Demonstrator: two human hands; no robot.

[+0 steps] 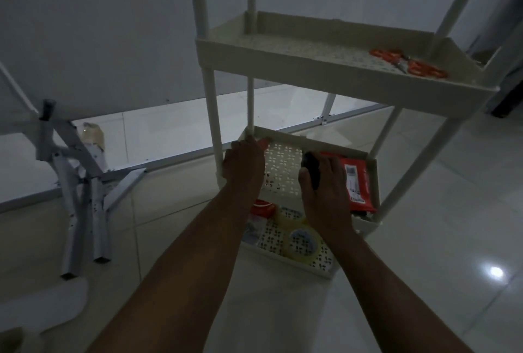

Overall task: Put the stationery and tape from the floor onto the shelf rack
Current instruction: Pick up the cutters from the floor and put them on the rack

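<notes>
A cream plastic shelf rack (311, 65) stands on the tiled floor. Two orange-handled scissors (410, 64) lie on its middle tray. On the bottom tray (285, 160) lie a red packet (358, 183), clear tape rolls (301, 242) and a red-and-white tape roll (263, 207). My left hand (243, 166) reaches into the tray's far left corner and holds a small red thing (263, 142), mostly hidden by the fingers. My right hand (325, 197) grips a dark, rounded object (310, 168) over the tray beside the red packet.
A folded metal frame (82, 191) lies on the floor to the left, against a white board leaning on the wall. A pale flat object (45, 307) lies at the lower left. Glossy tiles stretch out to the right of the rack.
</notes>
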